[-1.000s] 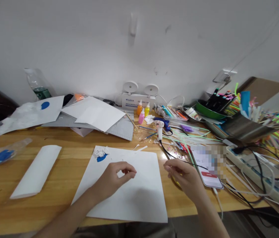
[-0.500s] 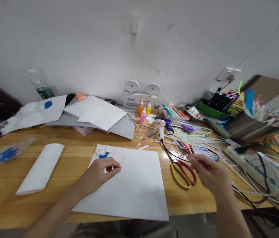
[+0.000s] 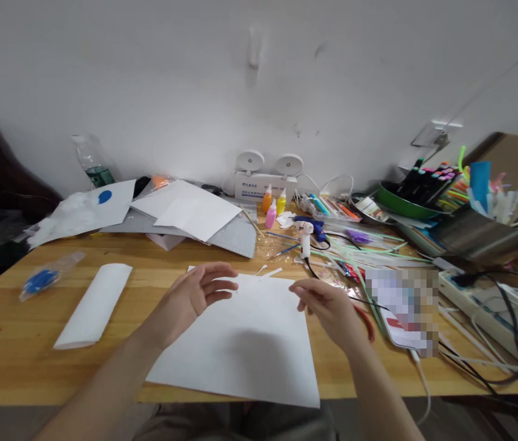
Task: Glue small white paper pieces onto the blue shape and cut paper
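Note:
A large white sheet of paper (image 3: 249, 349) lies on the wooden table in front of me. Over its upper left part hovers my left hand (image 3: 198, 294), its fingers curved and apart, nothing in them. That hand hides the corner where a blue and white speckled piece lay. My right hand (image 3: 323, 306) is above the sheet's right edge, its fingers drawn together. What they hold, if anything, cannot be made out. Behind this hand most of the scissors is hidden; part of the red handle (image 3: 366, 323) shows.
A rolled white paper tube (image 3: 95, 306) and a bag of blue clay (image 3: 42, 280) lie left. At the back stand small paint bottles (image 3: 271, 215) and a white glue gun (image 3: 304, 239). A phone (image 3: 401, 318), power strip (image 3: 488, 318) and cables are on the right.
My right hand has moved left from beside the phone to the sheet's edge. The left hand has risen slightly and its fingers have opened from a pinch. The phone now shows larger and nearer.

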`<state>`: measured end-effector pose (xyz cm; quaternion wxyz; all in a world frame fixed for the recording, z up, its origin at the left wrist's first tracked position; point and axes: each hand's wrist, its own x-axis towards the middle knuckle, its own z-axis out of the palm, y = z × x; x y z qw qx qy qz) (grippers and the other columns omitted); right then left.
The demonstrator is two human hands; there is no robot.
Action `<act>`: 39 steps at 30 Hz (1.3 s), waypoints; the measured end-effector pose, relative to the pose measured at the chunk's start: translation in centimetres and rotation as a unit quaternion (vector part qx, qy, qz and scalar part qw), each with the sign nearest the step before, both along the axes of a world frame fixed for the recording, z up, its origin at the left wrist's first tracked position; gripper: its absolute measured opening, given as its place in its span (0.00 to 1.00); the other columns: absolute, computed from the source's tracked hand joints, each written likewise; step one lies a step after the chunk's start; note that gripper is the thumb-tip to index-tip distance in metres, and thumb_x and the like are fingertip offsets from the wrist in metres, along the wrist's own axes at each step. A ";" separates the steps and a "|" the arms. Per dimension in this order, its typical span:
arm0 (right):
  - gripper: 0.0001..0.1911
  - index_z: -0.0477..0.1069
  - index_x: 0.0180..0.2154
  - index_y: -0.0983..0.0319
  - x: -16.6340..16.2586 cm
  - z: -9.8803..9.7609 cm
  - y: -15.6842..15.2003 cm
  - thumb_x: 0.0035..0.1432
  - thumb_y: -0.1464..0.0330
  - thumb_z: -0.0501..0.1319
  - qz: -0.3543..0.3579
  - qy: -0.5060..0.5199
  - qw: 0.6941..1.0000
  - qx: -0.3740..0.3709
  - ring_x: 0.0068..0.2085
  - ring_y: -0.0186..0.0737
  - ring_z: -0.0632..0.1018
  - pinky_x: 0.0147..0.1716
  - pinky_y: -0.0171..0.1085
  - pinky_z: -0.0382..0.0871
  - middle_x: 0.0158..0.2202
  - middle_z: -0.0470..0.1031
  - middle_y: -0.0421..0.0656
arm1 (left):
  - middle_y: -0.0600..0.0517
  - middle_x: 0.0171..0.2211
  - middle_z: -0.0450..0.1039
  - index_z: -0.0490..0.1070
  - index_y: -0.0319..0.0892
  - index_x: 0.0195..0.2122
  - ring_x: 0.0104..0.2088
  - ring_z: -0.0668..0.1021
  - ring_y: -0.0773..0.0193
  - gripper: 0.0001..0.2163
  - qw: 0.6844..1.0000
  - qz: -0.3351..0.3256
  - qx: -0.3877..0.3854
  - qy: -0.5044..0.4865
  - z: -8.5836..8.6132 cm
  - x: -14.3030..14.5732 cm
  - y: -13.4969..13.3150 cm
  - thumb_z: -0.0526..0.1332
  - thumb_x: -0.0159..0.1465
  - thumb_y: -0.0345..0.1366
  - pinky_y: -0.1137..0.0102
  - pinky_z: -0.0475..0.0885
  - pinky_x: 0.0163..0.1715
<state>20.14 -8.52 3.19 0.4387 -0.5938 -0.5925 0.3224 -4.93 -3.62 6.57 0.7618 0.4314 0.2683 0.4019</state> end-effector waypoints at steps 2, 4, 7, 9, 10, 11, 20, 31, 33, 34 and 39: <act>0.10 0.71 0.30 0.63 -2.0 0.2 0.5 0.52 0.63 0.57 0.048 0.043 0.998 -0.008 0.22 0.33 0.72 0.19 0.31 0.63 0.25 0.72 0.42 | 0.46 0.43 0.70 0.69 0.40 0.42 0.43 0.71 0.58 0.17 1.000 -0.006 -0.016 -0.014 0.3 0.1 -0.1 0.46 0.62 0.43 0.65 0.64 0.43; 0.07 0.71 0.28 0.62 -3.6 0.6 0.9 0.50 0.65 0.60 0.075 0.080 0.994 -0.012 0.21 0.32 0.72 0.19 0.30 0.63 0.24 0.71 0.41 | 0.46 0.46 0.69 0.69 0.40 0.43 0.46 0.70 0.56 0.19 0.999 -0.011 -0.028 -0.025 0.6 0.3 -0.2 0.44 0.62 0.44 0.63 0.63 0.45; 0.06 0.71 0.27 0.63 -5.4 1.2 1.2 0.48 0.66 0.62 0.076 0.136 0.988 0.004 0.20 0.31 0.71 0.18 0.30 0.63 0.22 0.69 0.39 | 0.45 0.49 0.67 0.68 0.39 0.44 0.49 0.68 0.54 0.21 0.998 -0.016 -0.035 -0.045 0.6 0.5 -0.4 0.42 0.62 0.45 0.60 0.59 0.49; 0.05 0.72 0.27 0.62 -6.1 1.6 1.3 0.48 0.66 0.62 0.068 0.150 0.986 0.033 0.20 0.29 0.71 0.18 0.30 0.64 0.25 0.69 0.40 | 0.45 0.49 0.66 0.67 0.39 0.45 0.50 0.67 0.53 0.21 0.997 -0.020 -0.038 -0.057 0.5 0.8 -0.4 0.42 0.63 0.44 0.59 0.58 0.50; 0.05 0.72 0.28 0.62 -6.4 1.7 1.3 0.48 0.66 0.62 0.066 0.147 0.986 0.046 0.21 0.29 0.70 0.19 0.30 0.64 0.26 0.69 0.40 | 0.45 0.49 0.66 0.67 0.38 0.45 0.50 0.66 0.53 0.21 0.997 -0.023 -0.038 -0.060 0.4 0.9 -0.4 0.41 0.63 0.44 0.59 0.57 0.51; 0.05 0.73 0.28 0.61 -6.7 1.9 1.3 0.48 0.66 0.61 0.065 0.140 0.986 0.056 0.21 0.29 0.70 0.20 0.30 0.65 0.28 0.69 0.41 | 0.45 0.49 0.66 0.67 0.38 0.45 0.50 0.66 0.54 0.21 0.997 -0.026 -0.038 -0.061 0.3 1.0 -0.4 0.41 0.63 0.43 0.59 0.57 0.51; 0.06 0.74 0.32 0.58 -8.7 2.8 1.5 0.50 0.70 0.60 0.023 0.033 0.991 0.131 0.24 0.31 0.70 0.23 0.33 0.66 0.31 0.71 0.42 | 0.47 0.46 0.68 0.68 0.39 0.44 0.46 0.69 0.61 0.18 0.998 -0.028 -0.028 -0.052 0.2 2.3 -0.8 0.43 0.63 0.40 0.66 0.60 0.48; 0.07 0.72 0.29 0.59 -9.2 2.8 1.3 0.53 0.72 0.55 0.009 -0.019 0.987 0.157 0.28 0.34 0.72 0.29 0.33 0.66 0.30 0.72 0.41 | 0.46 0.43 0.70 0.67 0.39 0.44 0.44 0.70 0.61 0.17 0.998 -0.027 -0.038 -0.048 -0.4 3.6 -1.1 0.44 0.63 0.40 0.66 0.61 0.46; 0.07 0.71 0.30 0.60 -7.9 2.9 1.4 0.54 0.70 0.55 -0.006 -0.020 0.991 0.134 0.24 0.32 0.71 0.25 0.32 0.65 0.27 0.72 0.40 | 0.46 0.45 0.69 0.68 0.40 0.44 0.46 0.69 0.59 0.17 0.997 -0.027 -0.041 -0.053 -0.6 3.4 -0.9 0.44 0.63 0.40 0.63 0.60 0.49; 0.07 0.71 0.31 0.61 -7.1 3.0 1.4 0.54 0.69 0.55 -0.016 -0.019 0.992 0.124 0.22 0.31 0.70 0.23 0.32 0.64 0.25 0.71 0.40 | 0.46 0.47 0.67 0.67 0.40 0.44 0.48 0.68 0.58 0.17 0.997 -0.028 -0.039 -0.056 -0.7 3.2 -0.9 0.44 0.63 0.40 0.62 0.59 0.50; 0.09 0.73 0.31 0.62 -1.8 2.4 1.5 0.52 0.64 0.57 -0.129 -0.033 0.987 0.094 0.20 0.32 0.71 0.22 0.32 0.64 0.20 0.71 0.39 | 0.46 0.50 0.65 0.67 0.40 0.44 0.51 0.66 0.55 0.15 0.999 0.006 -0.027 -0.035 -0.9 1.5 -0.1 0.47 0.62 0.40 0.59 0.57 0.52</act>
